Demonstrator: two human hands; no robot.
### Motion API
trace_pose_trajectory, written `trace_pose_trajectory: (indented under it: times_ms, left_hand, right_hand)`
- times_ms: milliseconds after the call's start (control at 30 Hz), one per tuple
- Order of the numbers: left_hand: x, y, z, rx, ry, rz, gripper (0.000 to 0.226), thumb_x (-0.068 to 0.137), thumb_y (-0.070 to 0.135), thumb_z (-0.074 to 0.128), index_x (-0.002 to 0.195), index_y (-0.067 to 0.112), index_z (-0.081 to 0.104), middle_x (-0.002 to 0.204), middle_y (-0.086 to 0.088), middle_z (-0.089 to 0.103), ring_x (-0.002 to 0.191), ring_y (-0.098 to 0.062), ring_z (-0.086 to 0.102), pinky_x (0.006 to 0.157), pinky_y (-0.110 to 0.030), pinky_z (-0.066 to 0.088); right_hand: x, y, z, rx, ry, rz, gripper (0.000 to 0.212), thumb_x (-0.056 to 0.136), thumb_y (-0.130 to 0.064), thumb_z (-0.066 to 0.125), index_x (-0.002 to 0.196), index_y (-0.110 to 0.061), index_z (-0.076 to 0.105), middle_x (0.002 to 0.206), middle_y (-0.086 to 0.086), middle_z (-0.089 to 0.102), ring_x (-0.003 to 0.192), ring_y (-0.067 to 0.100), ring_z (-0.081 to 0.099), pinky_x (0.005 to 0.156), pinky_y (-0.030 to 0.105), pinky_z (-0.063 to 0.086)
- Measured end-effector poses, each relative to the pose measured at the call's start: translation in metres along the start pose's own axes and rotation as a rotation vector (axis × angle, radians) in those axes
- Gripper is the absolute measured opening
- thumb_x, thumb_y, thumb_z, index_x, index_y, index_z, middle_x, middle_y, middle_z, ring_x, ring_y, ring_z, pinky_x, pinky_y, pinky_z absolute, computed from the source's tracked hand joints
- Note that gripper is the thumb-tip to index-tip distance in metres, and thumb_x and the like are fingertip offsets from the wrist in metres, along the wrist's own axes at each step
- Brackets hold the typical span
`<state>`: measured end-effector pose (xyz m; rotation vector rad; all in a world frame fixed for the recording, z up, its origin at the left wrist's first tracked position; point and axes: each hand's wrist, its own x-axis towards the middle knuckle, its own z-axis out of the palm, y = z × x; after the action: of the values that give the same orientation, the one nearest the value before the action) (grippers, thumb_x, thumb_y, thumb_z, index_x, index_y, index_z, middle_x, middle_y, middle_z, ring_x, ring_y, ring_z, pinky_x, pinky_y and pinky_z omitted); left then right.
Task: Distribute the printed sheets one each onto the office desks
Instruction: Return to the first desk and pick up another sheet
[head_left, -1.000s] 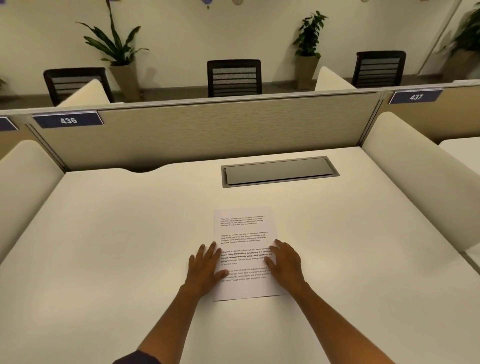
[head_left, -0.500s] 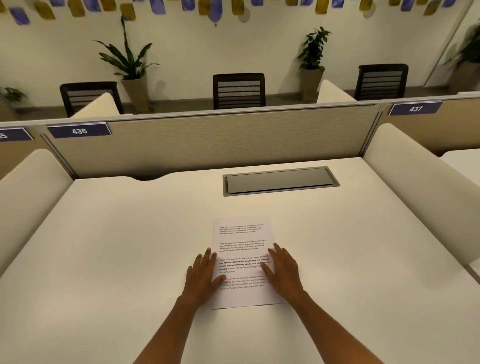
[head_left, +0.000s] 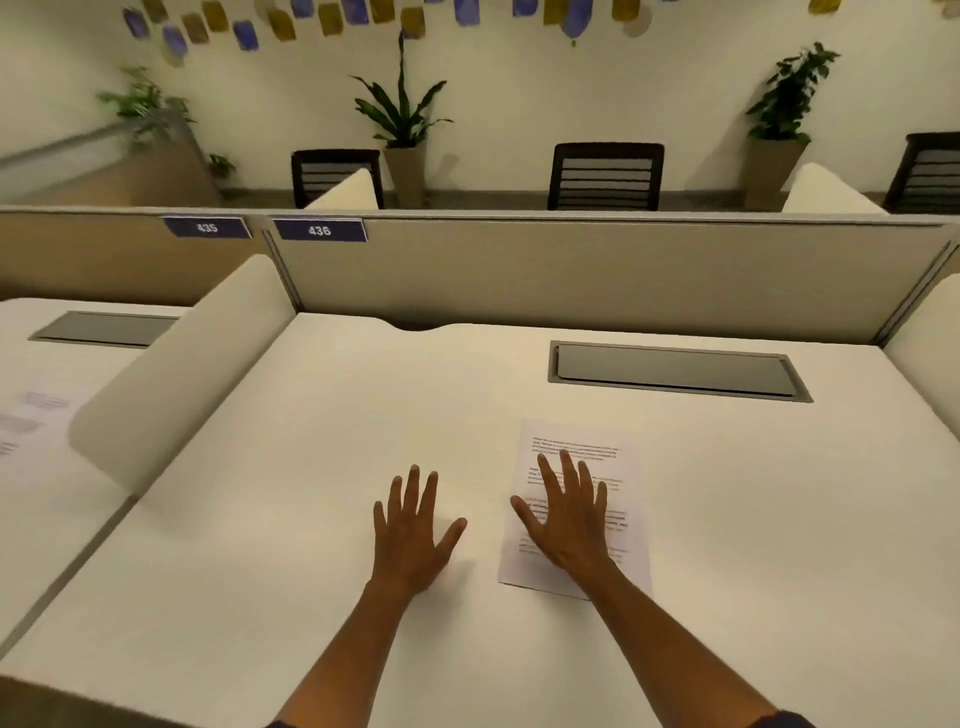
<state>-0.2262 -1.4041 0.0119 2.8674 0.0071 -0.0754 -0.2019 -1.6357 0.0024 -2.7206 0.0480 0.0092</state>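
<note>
A printed sheet (head_left: 623, 519) lies flat on the white desk (head_left: 311, 519) marked 436, right of centre. My right hand (head_left: 569, 514) hovers over or rests on the sheet, fingers spread, holding nothing. Left of the sheet, my left hand (head_left: 413, 530) is over the bare desk top, apart from the paper, fingers also spread. Another printed sheet (head_left: 28, 421) lies on the neighbouring desk 435 (head_left: 47, 499) at the far left, partly cut off by the frame edge.
A rounded white divider (head_left: 182, 374) separates the two desks. A beige back partition (head_left: 571, 275) carries number plates. A grey cable hatch (head_left: 675, 370) sits in the desk behind the sheet. Black chairs and potted plants stand beyond the partition.
The view has swung left, bringing desk 435 into sight. My left hand has come off the sheet onto the bare desk; my right hand now covers the sheet's middle.
</note>
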Motion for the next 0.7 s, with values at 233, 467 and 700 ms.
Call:
trace_pose_trajectory:
  times_ms: [233, 467, 700]
  left_hand:
    - [-0.059, -0.097, -0.033, -0.018, 0.088, -0.214, 0.083, 0.089, 0.071, 0.027, 0.154, 0.031, -0.006, 0.164, 0.001, -0.014, 0.152, -0.025, -0.01, 0.121, -0.054, 0.004]
    - [-0.144, -0.236, -0.071, -0.004, 0.133, -0.397, 0.085, 0.087, 0.075, 0.021, 0.153, 0.031, -0.01, 0.163, -0.001, -0.017, 0.151, -0.027, -0.013, 0.121, -0.056, 0.001]
    - [-0.22, -0.359, -0.118, 0.036, 0.185, -0.514, 0.084, 0.087, 0.074, 0.024, 0.154, 0.029, 0.0, 0.165, -0.003, -0.008, 0.152, -0.029, -0.007, 0.12, -0.058, 0.005]
  right_hand:
    - [-0.009, -0.123, 0.029, -0.047, -0.042, -0.235, 0.087, 0.08, -0.083, 0.018, 0.153, -0.037, 0.007, 0.165, 0.0, -0.002, 0.152, 0.027, -0.001, 0.12, 0.056, 0.002]
    - [-0.064, -0.271, 0.078, -0.047, -0.054, -0.387, 0.087, 0.079, -0.083, 0.017, 0.153, -0.038, 0.01, 0.165, 0.0, 0.003, 0.151, 0.027, 0.005, 0.12, 0.055, 0.007]
    - [-0.122, -0.403, 0.139, -0.033, -0.106, -0.521, 0.089, 0.076, -0.086, 0.012, 0.152, -0.041, 0.002, 0.164, -0.001, -0.007, 0.152, 0.027, -0.004, 0.119, 0.057, -0.002]
